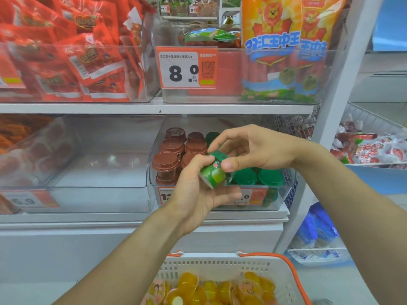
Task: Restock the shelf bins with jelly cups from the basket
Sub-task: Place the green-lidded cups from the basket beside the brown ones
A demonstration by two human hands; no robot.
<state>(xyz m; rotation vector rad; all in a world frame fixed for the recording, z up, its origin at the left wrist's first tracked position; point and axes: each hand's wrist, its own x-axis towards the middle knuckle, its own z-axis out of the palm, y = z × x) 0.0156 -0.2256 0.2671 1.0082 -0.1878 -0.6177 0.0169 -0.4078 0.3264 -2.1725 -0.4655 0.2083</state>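
Shelf bin (154, 179) behind: left hand (193, 194), right hand (253, 150) both grip one green jelly cup (214, 175) (tilted).

Jelly cup (214, 172) between both hands, before bin (284, 194), above basket (220, 264).

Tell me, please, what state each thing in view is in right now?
Green jelly cup: tilted, held by both hands.
Left hand: grips the cup from below.
Right hand: pinches the cup's top.
Right shelf bin: partly filled with brown and green cups.
Middle shelf bin: holds nothing visible.
Basket: holds yellow jelly cups.
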